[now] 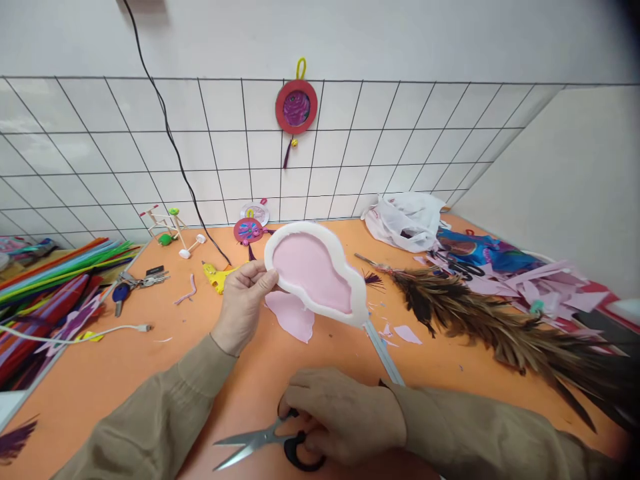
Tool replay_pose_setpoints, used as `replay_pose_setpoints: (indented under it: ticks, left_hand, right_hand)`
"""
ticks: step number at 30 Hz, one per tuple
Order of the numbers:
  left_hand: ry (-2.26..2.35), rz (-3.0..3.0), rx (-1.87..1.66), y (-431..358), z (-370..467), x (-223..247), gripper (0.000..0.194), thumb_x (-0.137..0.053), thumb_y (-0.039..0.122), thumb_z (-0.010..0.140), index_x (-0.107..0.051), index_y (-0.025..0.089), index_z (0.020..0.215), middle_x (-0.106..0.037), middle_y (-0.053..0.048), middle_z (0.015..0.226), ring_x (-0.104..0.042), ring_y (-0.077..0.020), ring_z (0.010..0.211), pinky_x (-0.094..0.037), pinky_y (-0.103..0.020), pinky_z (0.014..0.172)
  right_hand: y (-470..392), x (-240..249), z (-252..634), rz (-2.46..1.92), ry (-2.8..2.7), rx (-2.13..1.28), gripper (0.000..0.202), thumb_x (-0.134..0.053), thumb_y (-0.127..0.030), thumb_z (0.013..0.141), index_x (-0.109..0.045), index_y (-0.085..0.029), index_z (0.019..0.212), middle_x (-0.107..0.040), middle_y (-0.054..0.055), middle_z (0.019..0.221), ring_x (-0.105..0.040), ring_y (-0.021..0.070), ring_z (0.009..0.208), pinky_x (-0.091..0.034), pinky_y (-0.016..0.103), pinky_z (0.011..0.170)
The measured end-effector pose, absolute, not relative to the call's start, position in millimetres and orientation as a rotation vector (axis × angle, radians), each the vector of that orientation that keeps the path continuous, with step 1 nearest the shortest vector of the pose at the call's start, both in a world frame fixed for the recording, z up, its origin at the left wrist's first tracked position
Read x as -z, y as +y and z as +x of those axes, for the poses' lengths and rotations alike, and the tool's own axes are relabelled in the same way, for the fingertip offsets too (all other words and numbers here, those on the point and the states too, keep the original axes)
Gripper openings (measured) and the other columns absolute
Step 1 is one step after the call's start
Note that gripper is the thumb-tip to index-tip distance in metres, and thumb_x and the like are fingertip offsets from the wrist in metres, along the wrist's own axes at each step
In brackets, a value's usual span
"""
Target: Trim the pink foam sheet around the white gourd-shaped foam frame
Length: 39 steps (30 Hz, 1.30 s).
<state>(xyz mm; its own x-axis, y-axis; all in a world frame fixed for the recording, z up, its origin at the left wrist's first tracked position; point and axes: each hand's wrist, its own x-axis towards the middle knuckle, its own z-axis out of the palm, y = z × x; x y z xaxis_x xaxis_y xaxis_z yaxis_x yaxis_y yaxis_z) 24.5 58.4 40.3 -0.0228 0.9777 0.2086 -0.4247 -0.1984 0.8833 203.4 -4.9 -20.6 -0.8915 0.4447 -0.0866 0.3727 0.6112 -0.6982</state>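
Note:
My left hand [245,300] pinches the left edge of a shaped piece with a thick white foam border and a pink sheet inside [313,267], holding it up above the table. Low in front, my right hand [345,413] has its fingers in the black handles of a pair of scissors [255,441]. Their blades stand apart and point left, with nothing between them. Under the raised piece lies a loose pink cut-out [293,317], partly hidden by it.
A yellow glue gun [215,277] and keys [143,283] lie left, near colourful pipe cleaners [65,267]. To the right are a feather duster [475,313], pink scraps [540,287] and a white plastic bag [403,220]. A round red ornament [297,107] hangs on the tiled wall.

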Motion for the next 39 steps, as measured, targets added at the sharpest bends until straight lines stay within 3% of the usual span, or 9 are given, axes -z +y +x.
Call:
replay_pose_setpoints:
  ticks: [4, 8, 13, 16, 24, 39]
  left_hand:
    - [0.764, 1.127, -1.566, 66, 19, -41, 0.024, -0.091, 0.037, 0.066, -0.08, 0.019, 0.077, -0.076, -0.001, 0.066, -0.07, -0.013, 0.059, -0.057, -0.021, 0.062]
    - [0.707, 1.0, -1.584, 68, 20, -48, 0.026, -0.093, 0.037, 0.06, -0.079, 0.02, 0.073, -0.076, -0.001, 0.066, -0.07, -0.0146, 0.058, -0.059, -0.024, 0.061]
    - [0.664, 0.921, -1.556, 68, 24, -48, 0.026, -0.094, 0.035, 0.06, -0.077, 0.018, 0.071, -0.076, -0.001, 0.066, -0.071, -0.0145, 0.059, -0.059, -0.024, 0.06]
    - [0.682, 0.917, -1.564, 69, 24, -44, 0.027, -0.093, 0.036, 0.062, -0.077, 0.017, 0.073, -0.077, -0.002, 0.068, -0.071, -0.014, 0.059, -0.059, -0.023, 0.062]
    - [0.802, 0.876, -1.616, 74, 23, -38, 0.029, -0.09, 0.037, 0.063, -0.075, 0.015, 0.075, -0.077, -0.005, 0.068, -0.073, -0.0178, 0.061, -0.06, -0.029, 0.068]
    - [0.87, 0.793, -1.64, 73, 28, -28, 0.031, -0.089, 0.037, 0.065, -0.073, 0.015, 0.079, -0.079, -0.006, 0.074, -0.076, -0.0218, 0.07, -0.059, -0.033, 0.075]
  right_hand:
    - [4, 35, 200, -0.745, -2.027, -1.688, 0.065, -0.081, -0.029, 0.07, -0.059, -0.024, 0.131, -0.066, 0.003, 0.096, -0.055, 0.014, 0.072, -0.045, 0.028, 0.064]
    - [22, 44, 183, -0.661, -1.576, -1.737, 0.086, -0.083, -0.05, 0.068, -0.045, -0.033, 0.143, -0.058, 0.009, 0.124, -0.059, 0.0177, 0.094, -0.049, 0.032, 0.074]
    - [46, 25, 165, -0.525, -1.237, -1.429, 0.047, -0.084, -0.048, 0.071, -0.065, -0.03, 0.111, -0.062, 0.008, 0.114, -0.057, 0.0193, 0.092, -0.049, 0.032, 0.068]
    - [53, 9, 160, -0.509, -1.155, -1.34, 0.046, -0.085, -0.046, 0.069, -0.065, -0.03, 0.107, -0.064, 0.004, 0.099, -0.057, 0.0204, 0.09, -0.05, 0.033, 0.067]
    - [61, -18, 150, -0.566, -0.997, -1.285, 0.03, -0.083, -0.032, 0.065, -0.066, -0.025, 0.089, -0.065, 0.002, 0.09, -0.061, 0.0203, 0.089, -0.052, 0.04, 0.088]
    - [81, -14, 147, -0.681, -0.961, -1.253, 0.022, -0.082, -0.03, 0.068, -0.064, -0.019, 0.076, -0.06, -0.003, 0.066, -0.051, 0.0129, 0.062, -0.046, 0.031, 0.064]
